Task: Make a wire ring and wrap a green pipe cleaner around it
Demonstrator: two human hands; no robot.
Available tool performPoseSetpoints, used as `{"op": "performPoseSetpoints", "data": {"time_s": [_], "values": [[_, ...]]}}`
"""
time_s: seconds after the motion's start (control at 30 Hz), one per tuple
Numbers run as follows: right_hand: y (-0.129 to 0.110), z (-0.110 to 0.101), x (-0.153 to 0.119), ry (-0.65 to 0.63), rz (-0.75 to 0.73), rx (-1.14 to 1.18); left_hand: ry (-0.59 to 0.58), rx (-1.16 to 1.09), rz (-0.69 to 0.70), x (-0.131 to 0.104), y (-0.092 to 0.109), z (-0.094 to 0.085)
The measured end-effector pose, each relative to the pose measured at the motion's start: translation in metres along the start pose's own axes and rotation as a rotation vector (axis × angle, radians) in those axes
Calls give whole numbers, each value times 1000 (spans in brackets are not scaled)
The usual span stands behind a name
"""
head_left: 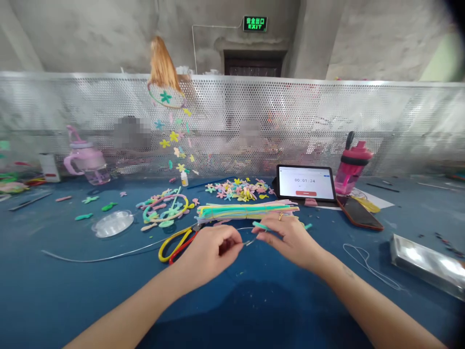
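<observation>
My left hand (214, 247) is closed in a pinch on the end of a thin pale wire (109, 257), close to the fingertips of my right hand. My right hand (286, 237) is closed around a green pipe cleaner (260, 226), whose ends stick out on both sides of the fingers. Between the two hands the wire seems to bend round; its exact path is partly hidden by the fingers. Yellow-and-red-handled scissors (175, 245) lie beside my left wrist. Just beyond the hands rests a bundle of pastel pipe cleaners (247, 211).
Small fuzzy flowers (240, 190) form a pile behind the bundle. A pipe-cleaner ring (147, 213) and a transparent dish (113, 224) lie left. Rightward are a tablet (305, 183), a phone (358, 212), a pink bottle (351, 167), and a shiny box (428, 264). A flower mobile (166, 97) hangs ahead.
</observation>
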State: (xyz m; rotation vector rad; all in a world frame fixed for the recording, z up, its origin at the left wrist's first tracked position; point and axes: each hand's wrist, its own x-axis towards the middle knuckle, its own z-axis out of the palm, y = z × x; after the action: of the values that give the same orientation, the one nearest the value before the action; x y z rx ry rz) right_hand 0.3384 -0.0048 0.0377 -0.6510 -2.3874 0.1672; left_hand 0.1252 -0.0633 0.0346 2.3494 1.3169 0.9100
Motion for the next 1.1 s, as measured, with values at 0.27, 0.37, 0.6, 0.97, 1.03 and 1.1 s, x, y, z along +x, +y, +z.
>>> {"op": "performPoseSetpoints", "data": {"time_s": [0.27,0.37,0.6,0.97,1.03,1.1], "values": [[-9,17,0,68,-59,-53,145,-25,59,-4,-6,-12],[-16,19,-2,116,-83,-89,172,-45,84,-6,-3,-13],[-39,16,-4,163,-99,-28,159,-117,108,-12,12,-26],[-48,14,-1,137,-247,-120,133,-110,192,-15,14,-25],[-46,15,-1,148,-270,-156,134,-118,198,-15,13,-24],[-44,14,-2,161,-273,-182,144,-110,213,-14,11,-23]]}}
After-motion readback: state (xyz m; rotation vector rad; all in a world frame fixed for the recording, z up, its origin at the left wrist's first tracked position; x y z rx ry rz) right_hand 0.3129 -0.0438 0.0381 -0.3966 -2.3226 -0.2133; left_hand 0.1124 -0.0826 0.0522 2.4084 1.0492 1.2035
